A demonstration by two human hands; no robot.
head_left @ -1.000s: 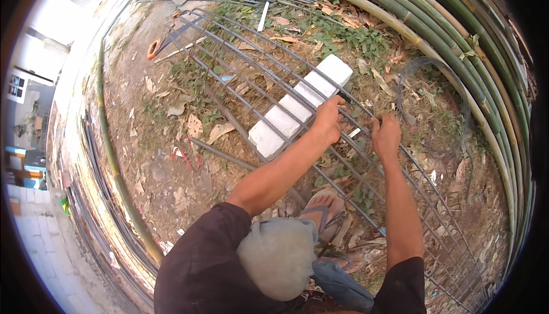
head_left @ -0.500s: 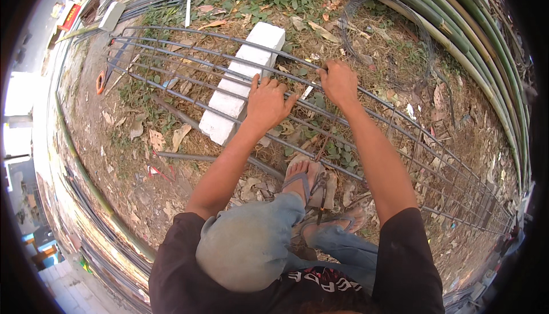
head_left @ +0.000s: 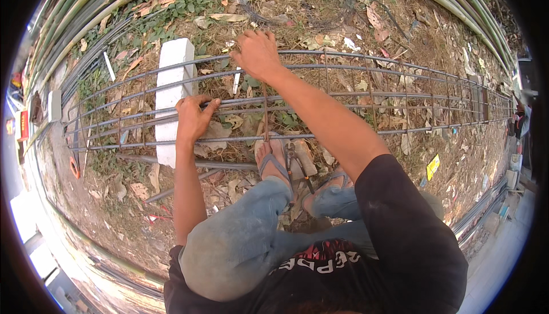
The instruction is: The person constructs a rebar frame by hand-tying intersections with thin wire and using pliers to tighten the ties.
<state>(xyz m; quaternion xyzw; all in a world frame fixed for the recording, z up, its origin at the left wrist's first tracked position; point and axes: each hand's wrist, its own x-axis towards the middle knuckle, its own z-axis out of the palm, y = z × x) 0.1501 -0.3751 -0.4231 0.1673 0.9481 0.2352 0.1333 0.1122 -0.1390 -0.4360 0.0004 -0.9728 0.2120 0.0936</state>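
A long rebar cage point(head_left: 394, 129), made of steel bars joined by thin square stirrups, lies across the ground in front of me. Under its left part sits a white block point(head_left: 175, 62). My left hand point(head_left: 193, 118) is closed round a middle bar beside the block, thumb on the near side. Farther off, my right hand point(head_left: 257, 54) curls over the far bar, its fingertips partly hidden. Below that hand a rusty stirrup point(head_left: 265, 108) crosses the bars towards my left foot. A pincer-like tool point(head_left: 300, 168) with dark and orange handles rests between my sandalled feet.
Beyond the cage lies a coil of thin wire point(head_left: 243, 0). Bamboo poles point(head_left: 86, 14) are stacked along the far side. An orange-handled tool point(head_left: 75, 167) is near the cage's left end. A yellow wrapper point(head_left: 433, 167) lies among dry leaves at right.
My view has turned, so the cage now runs nearly level across it. The left hand has gone from fingers spread over the bars to a grip on one. My right hand stays at the far bar.
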